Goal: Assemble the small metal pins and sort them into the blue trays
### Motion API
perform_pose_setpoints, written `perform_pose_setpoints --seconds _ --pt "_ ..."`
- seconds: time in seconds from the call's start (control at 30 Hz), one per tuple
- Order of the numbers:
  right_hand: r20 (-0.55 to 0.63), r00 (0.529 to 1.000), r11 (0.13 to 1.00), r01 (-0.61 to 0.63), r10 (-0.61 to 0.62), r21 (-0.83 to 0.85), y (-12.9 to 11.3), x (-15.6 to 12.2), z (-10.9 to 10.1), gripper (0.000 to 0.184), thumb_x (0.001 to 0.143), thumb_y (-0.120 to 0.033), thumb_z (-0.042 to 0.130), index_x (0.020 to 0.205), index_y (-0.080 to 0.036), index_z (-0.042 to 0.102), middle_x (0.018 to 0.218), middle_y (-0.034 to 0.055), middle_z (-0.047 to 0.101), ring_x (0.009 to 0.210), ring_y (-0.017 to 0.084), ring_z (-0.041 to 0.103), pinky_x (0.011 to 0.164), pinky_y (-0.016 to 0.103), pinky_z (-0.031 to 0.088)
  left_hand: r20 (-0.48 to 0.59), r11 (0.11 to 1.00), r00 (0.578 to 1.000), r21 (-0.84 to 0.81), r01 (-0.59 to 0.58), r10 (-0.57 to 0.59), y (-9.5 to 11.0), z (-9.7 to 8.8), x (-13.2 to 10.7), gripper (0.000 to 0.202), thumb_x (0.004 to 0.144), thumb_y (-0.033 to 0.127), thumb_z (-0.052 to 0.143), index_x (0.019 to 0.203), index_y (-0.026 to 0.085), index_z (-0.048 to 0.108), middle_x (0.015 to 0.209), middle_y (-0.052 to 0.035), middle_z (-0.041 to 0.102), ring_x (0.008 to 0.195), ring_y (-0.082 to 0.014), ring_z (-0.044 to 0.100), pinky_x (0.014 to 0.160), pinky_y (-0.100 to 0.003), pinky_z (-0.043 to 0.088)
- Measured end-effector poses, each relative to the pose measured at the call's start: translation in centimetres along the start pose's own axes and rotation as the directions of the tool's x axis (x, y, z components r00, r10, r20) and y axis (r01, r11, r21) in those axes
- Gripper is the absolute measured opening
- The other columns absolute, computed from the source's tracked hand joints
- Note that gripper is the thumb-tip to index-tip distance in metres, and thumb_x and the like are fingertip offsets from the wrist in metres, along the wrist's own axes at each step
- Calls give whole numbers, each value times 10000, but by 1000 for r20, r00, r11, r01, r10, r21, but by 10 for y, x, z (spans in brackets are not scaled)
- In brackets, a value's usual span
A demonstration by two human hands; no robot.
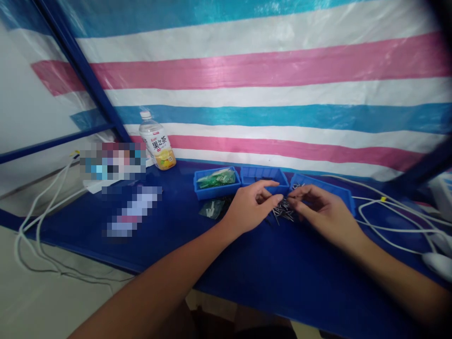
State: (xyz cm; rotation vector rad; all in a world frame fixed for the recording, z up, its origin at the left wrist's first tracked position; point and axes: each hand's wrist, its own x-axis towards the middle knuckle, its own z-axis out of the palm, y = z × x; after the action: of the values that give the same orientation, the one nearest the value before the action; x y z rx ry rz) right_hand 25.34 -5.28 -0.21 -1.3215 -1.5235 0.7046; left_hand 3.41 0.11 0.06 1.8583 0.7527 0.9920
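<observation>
My left hand (251,203) is over a loose pile of thin metal pins, perhaps screws or nails (282,212), on the blue table. Its thumb and index finger are apart, with nothing visible between them. On the pile's other side, the fingertips of my right hand (326,212) are pinched together. What they hold, if anything, is too small to make out. Behind the hands stand three blue bins: the left bin (216,192) has a green plastic bag (216,179) in it, the middle bin (263,173) is partly covered by my left hand, and the right bin (339,190) contains some metal pieces.
A small clear bag with pale pieces (211,209) lies beside my left wrist. A drink bottle (157,143) stands at the back left, near blurred-out items. White cables (395,228) and a white mouse (439,264) are at the right. A striped sheet (247,70) hangs behind.
</observation>
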Motion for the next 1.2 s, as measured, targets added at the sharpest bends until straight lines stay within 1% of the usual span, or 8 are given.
perform_pose_setpoints --seconds 0.1,0.23,0.4,0.53,0.63,0.9,1.03,1.2 --pt "-11 999 993 49 -50 -104 0 0 -1 298 921 -552 786 994 -263 769 971 67 761 867 246 703 772 386 581 72 999 997 -35 16 -13 -2 2 -2 425 1027 344 653 1426 203 687 900 -54 816 690 -159 743 693 -293 630" --pt "-15 992 980 124 -128 -156 2 -1 1 274 933 -546 778 982 -277 793 1018 75 773 960 276 716 802 405 586 79 999 996 13 -47 46 -4 4 -2 377 1027 237 602 1377 203 737 1039 -76 844 864 -199 805 799 -330 664" --pt "14 992 981 124 -123 -148 6 -2 4 250 934 -513 789 1014 -276 790 1039 72 783 955 277 734 793 414 598 45 996 995 21 -86 85 -1 5 -1 309 988 232 670 1264 179 800 1242 -104 821 1054 -242 808 947 -381 670" --pt "55 992 983 117 -110 -141 4 -4 4 270 937 -527 783 1030 -274 804 1104 86 801 1015 302 748 811 432 618 13 998 998 -15 -63 63 -2 4 1 272 933 206 753 1194 168 821 1181 -103 838 1030 -243 818 978 -393 669" --pt "37 997 990 74 -70 -122 0 -5 5 328 920 -572 787 1030 -264 811 1075 89 812 945 292 758 792 429 634 -8 997 998 -43 -60 59 -6 3 2 184 940 164 732 1095 175 830 1096 -81 851 1009 -227 821 991 -392 663" --pt "0 999 999 47 -47 -22 2 -6 5 332 928 -539 801 1140 -284 786 1080 78 787 950 262 748 815 393 631 -27 994 999 -102 -42 40 -11 7 2 133 861 80 780 975 148 791 952 -78 837 891 -197 818 891 -353 680" --pt "54 998 995 42 -38 -86 1 -4 5 301 926 -549 791 1027 -266 818 1019 75 807 909 263 748 822 413 616 -34 993 998 -106 -56 52 -11 6 3 149 844 74 799 974 144 785 946 -78 830 888 -194 816 897 -357 687" --pt "92 996 998 -3 8 -58 3 -3 5 352 916 -583 784 1035 -252 804 979 71 805 846 249 728 749 385 588 -82 985 996 -162 -59 47 -11 7 4 217 836 25 767 1020 139 774 1034 -105 821 962 -200 808 973 -404 679"
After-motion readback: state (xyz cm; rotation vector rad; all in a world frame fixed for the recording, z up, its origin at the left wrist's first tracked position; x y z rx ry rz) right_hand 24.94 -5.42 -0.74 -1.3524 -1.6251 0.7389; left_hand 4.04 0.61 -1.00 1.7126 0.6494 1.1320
